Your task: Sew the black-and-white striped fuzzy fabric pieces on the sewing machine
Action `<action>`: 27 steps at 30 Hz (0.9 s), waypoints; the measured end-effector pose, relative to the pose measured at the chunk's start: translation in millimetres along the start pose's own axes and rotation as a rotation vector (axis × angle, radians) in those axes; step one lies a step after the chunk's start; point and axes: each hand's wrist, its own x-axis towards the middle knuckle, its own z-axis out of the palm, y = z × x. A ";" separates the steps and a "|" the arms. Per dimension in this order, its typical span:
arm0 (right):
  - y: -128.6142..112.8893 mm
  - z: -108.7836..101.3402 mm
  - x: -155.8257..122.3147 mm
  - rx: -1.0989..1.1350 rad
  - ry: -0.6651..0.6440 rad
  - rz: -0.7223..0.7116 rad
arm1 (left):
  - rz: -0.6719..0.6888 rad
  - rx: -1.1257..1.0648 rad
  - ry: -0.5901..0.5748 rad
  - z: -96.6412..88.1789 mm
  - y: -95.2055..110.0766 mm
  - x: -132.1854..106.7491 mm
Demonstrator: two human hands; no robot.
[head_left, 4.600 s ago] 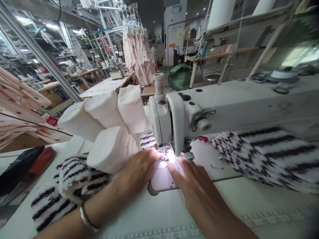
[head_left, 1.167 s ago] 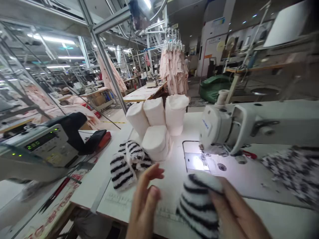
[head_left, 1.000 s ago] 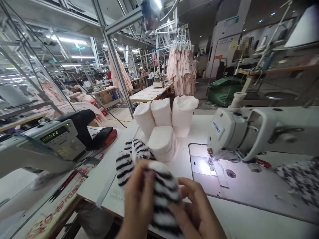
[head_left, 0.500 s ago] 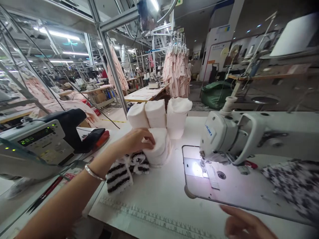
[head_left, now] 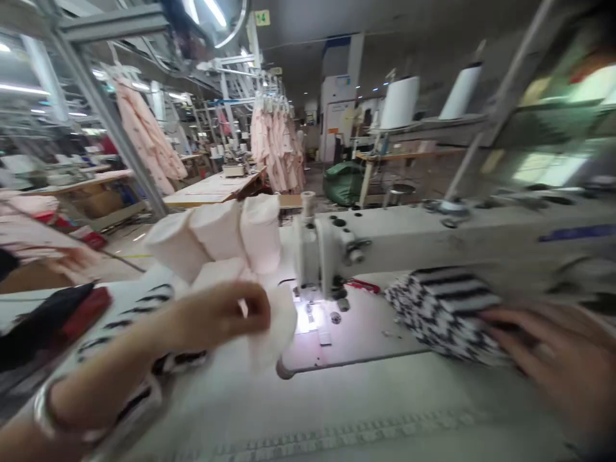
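My left hand (head_left: 226, 314), blurred by motion, is closed in a pinch on a soft white fabric piece (head_left: 276, 321) that hangs beside the sewing machine's needle area. Just behind it stand several folded stacks of white fabric (head_left: 219, 234). At the right, my right hand (head_left: 553, 346) has its fingers stretched out and apart, touching the near right edge of a stack of black-and-white striped fabric pieces (head_left: 443, 314). This stack lies on the machine bed under the arm. More striped fabric (head_left: 129, 321) lies at the left, partly hidden by my left forearm.
A white sewing machine (head_left: 317, 256) spans the back of the table, its needle area lit. Red thread snips (head_left: 363, 285) lie behind the needle plate. A ruler strip (head_left: 346, 439) runs along the front. Dark and red cloth (head_left: 72, 327) lies at the left.
The view has turned right. My left hand has lifted a white fabric piece off its stack and carried it toward the needle. My right hand has moved right to the striped stack.
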 end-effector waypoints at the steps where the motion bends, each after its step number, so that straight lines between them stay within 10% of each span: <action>1: 0.7 -8.4 5.6 -0.036 -0.025 -0.037 | -0.007 0.044 -0.039 25.4 3.8 4.5; 5: -15.6 -26.4 26.0 -0.097 -0.018 0.010 | 0.024 -0.078 -0.073 97.9 27.4 17.7; 10: -70.4 -35.7 29.3 -0.055 0.090 -0.126 | 0.024 -1.465 -0.582 128.2 82.2 30.9; 13: -104.1 -32.6 7.5 0.050 0.032 -0.275 | -0.002 -1.880 -0.494 140.7 98.4 39.8; 16: -118.8 -17.3 -22.1 0.198 -0.040 -0.293 | -0.122 -1.915 -0.247 146.3 91.3 38.3; 21: -127.8 27.0 -49.5 0.627 -0.347 0.165 | -0.143 -1.726 -0.086 135.5 51.0 11.8; 27: -165.6 75.2 -32.3 1.002 -0.577 0.413 | -0.059 -0.956 0.155 97.4 -5.4 9.9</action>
